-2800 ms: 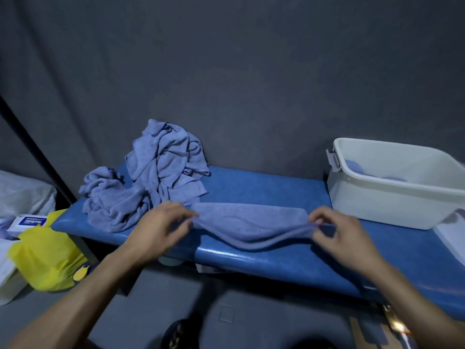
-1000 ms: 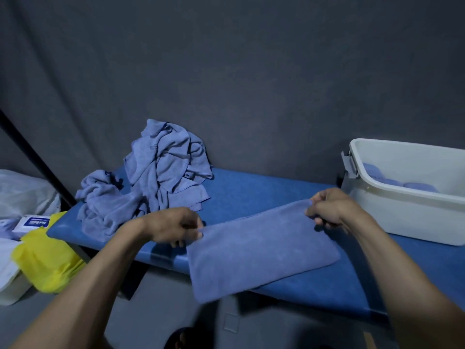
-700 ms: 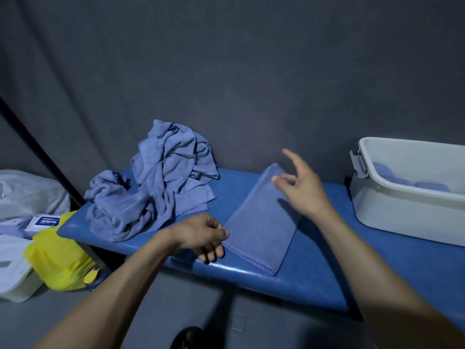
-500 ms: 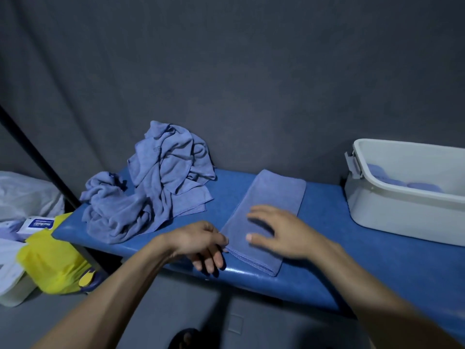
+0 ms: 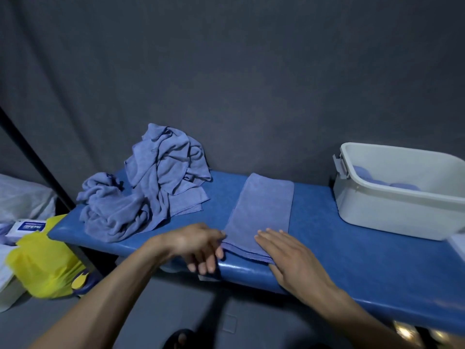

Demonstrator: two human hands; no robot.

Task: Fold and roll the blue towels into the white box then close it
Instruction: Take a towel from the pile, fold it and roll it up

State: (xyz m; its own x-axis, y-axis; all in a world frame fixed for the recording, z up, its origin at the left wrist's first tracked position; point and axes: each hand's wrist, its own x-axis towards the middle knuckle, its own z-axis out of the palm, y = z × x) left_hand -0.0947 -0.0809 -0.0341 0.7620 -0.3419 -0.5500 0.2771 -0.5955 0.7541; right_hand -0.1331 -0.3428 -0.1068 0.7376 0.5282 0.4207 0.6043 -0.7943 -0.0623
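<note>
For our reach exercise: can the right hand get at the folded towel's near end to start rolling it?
Probably yes. The right hand already lies flat on the folded towel at its near end, nothing covering it; the left hand touches its edge.

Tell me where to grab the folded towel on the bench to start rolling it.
Take the folded towel by its near short edge, at the bench's front lip, coming from your side. It lies as a long strip running away from you, so that end probably rolls straight back. The right hand already rests flat there.
</note>
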